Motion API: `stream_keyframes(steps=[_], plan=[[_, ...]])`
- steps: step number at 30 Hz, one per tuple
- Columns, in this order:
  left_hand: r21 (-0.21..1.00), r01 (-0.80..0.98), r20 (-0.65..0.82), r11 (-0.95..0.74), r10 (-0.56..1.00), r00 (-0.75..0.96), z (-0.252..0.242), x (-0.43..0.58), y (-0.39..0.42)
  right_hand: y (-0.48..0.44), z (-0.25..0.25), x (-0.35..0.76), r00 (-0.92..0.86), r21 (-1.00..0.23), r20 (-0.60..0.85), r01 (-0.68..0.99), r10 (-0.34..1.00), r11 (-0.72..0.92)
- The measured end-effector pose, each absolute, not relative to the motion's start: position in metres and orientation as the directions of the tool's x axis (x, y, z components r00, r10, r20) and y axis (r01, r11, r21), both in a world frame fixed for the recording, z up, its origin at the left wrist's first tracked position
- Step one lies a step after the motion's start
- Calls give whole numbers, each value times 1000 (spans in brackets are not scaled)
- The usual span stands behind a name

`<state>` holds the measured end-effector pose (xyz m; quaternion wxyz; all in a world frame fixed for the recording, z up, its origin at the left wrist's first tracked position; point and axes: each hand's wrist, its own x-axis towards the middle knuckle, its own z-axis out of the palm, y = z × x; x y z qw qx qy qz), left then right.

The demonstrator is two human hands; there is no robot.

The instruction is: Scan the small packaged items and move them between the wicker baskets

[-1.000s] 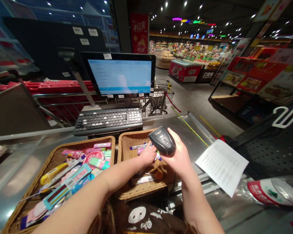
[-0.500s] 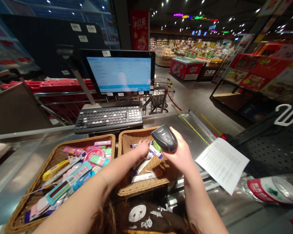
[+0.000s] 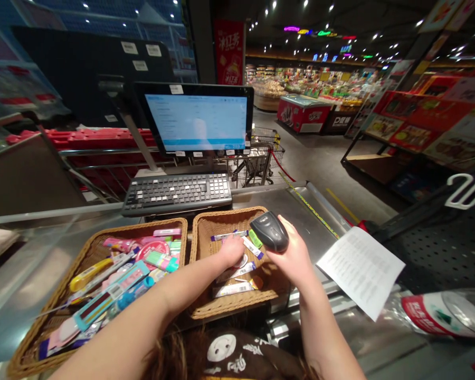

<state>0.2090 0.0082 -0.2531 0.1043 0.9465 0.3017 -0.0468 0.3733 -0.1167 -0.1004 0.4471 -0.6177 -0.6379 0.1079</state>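
Observation:
My right hand (image 3: 291,248) is wrapped round a black handheld barcode scanner (image 3: 269,231), held above the right rim of a wicker basket (image 3: 206,307). Inside that basket is my left hand (image 3: 234,249), among slim white-and-purple packets (image 3: 252,247). Its fingers are blurred and partly hidden, so I cannot tell whether they grip anything. A small green packet (image 3: 255,238) lies beside the scanner's head. Nearer me in the basket are another white packet (image 3: 233,288) and a small orange-brown round thing (image 3: 257,282).
A second wicker basket (image 3: 184,237) at left holds several colourful packaged items. Behind are a keyboard (image 3: 178,192) and a lit monitor (image 3: 200,121). To the right lie a printed sheet (image 3: 362,269) and a clear bottle with a red label (image 3: 427,314); a metal counter (image 3: 257,198) lies underneath.
My left hand has shifted slightly right and down within the basket, and the packets around it have moved a little. The scanner in my right hand has moved slightly right and down.

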Motion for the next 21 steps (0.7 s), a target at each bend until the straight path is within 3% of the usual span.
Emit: stream_keyframes(steps=[8, 15, 21], plan=[[87, 726, -260, -682, 688, 677, -246, 210, 4, -126, -110, 386, 187, -686, 411, 708, 892, 167], [116, 675, -300, -729, 622, 723, -251, 199, -18, -124, -111, 386, 188, -686, 408, 709, 894, 163], [110, 703, -283, -703, 656, 700, -259, 197, -14, -124, -112, 386, 199, -706, 399, 690, 895, 161]])
